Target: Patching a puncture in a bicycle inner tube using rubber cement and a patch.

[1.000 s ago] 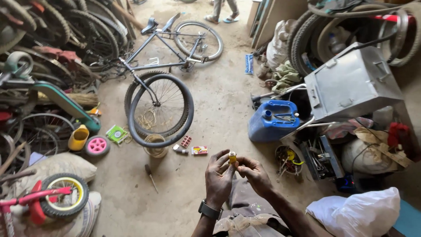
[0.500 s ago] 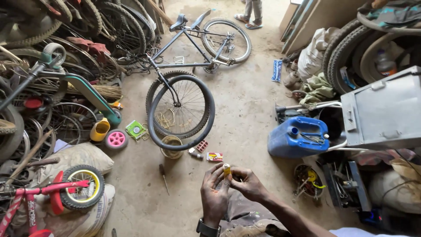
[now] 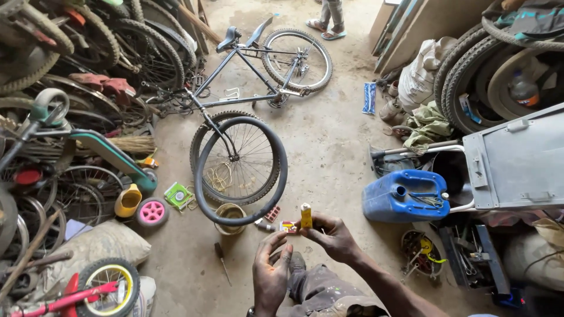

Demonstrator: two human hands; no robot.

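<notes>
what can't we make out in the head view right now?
- Small yellow tube in the right hand: lower part hidden by the fingers.
- Left hand: palm turned away; cannot tell if it holds anything.
- Person standing at top: cut off by the frame edge, only legs show.
- Metal box: inside hidden by its lid.

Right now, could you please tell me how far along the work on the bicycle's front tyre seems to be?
Done: the black tyre hangs loose off the front wheel rim of the bicycle lying on the floor. In hand: the right hand holds a small yellow tube upright, the left hand open beside it. Left: the tyre is not yet back on the rim; whether any patch is on cannot be seen.
</notes>
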